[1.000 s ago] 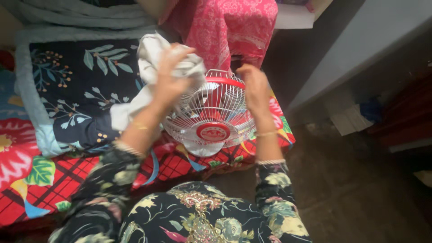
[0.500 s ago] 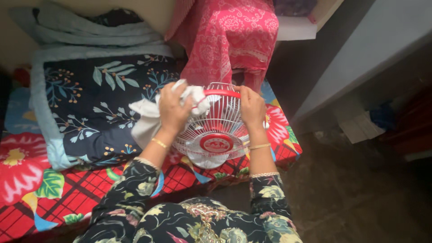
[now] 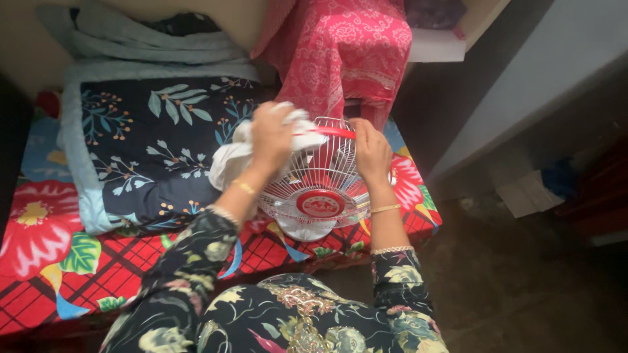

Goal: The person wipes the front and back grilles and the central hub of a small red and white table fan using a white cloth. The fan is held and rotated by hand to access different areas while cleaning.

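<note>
A small table fan [image 3: 318, 189] with a white wire grille, red rim and red round hub stands on the bed's near edge. My left hand [image 3: 271, 135] is closed on a white cloth [image 3: 230, 160] and presses it against the top left of the grille. The cloth's loose end hangs down to the left of the fan. On the grille's upper right side, my right hand [image 3: 371, 151] grips the rim.
The bed has a red flowered sheet [image 3: 46, 255] and a dark blue leaf-patterned quilt [image 3: 144, 144]. A pink garment [image 3: 340, 52] hangs behind the fan. Grey folded bedding [image 3: 150, 42] lies at the back. A dark floor [image 3: 523, 274] with papers [image 3: 526, 193] is on the right.
My left hand has come down with the cloth from above the fan onto the grille's top. My right hand has settled on the rim. The view has shifted slightly.
</note>
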